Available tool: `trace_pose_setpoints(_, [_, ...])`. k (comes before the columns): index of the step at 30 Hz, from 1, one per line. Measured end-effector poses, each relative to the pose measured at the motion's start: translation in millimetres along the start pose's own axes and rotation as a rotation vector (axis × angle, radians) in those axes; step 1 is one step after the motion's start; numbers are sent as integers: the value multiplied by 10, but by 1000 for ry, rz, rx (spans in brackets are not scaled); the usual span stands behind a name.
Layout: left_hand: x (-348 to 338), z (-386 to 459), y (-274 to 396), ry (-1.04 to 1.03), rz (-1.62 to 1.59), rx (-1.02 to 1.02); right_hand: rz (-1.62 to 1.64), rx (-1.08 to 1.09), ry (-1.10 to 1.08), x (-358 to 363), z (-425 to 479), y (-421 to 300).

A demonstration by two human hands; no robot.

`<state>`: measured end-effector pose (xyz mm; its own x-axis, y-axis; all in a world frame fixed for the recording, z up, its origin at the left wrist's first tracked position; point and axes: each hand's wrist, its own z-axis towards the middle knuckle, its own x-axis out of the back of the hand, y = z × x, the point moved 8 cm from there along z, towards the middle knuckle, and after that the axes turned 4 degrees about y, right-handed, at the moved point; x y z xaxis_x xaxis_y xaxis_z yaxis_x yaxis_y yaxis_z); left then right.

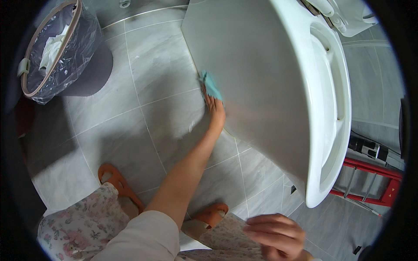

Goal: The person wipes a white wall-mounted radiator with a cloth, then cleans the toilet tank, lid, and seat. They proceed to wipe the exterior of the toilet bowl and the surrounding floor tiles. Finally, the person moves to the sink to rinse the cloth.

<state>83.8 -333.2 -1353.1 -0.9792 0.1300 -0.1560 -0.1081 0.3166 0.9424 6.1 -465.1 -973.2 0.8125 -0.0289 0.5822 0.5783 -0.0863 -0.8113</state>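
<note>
My left hand [216,109] presses a light blue-green cloth [211,85] against the foot of a smooth, pale side panel [254,62], close to where it meets the grey tiled floor [169,120]. Its fingers lie over the cloth and hide part of it. That panel belongs to a white bathroom fixture that looks like a bathtub [314,130], with a rounded rim on the right. Lower down, my right hand [277,233] hangs in the air in front of my knee, fingers loosely bent. Nothing shows in it, though its palm is partly hidden.
A grey-purple waste bin [94,71] with a clear liner holds crumpled white paper [54,49] at upper left. Behind the tub stands a red ladder [365,181]. Orange slippers [119,182] are on my feet. A metal fitting [124,3] sits at the top edge.
</note>
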Motion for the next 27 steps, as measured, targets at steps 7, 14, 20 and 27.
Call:
trace_pose_setpoints(7, [-187,-766,-425,129,-176,235,-21,-168,-126,-427,-207,645])
trace_pose_setpoints(14, [-839,-2238,249,20,43,-399,381,34,-982,-995,-533,717])
trace_pose_setpoints(20, [-397,-2080,2072,324,-412,-761,601,272,-942,-614,-314,55])
trace_pose_setpoints(27, [-162,-880,1687,275,-128,-546,599,232,-906,-627,-277,-146])
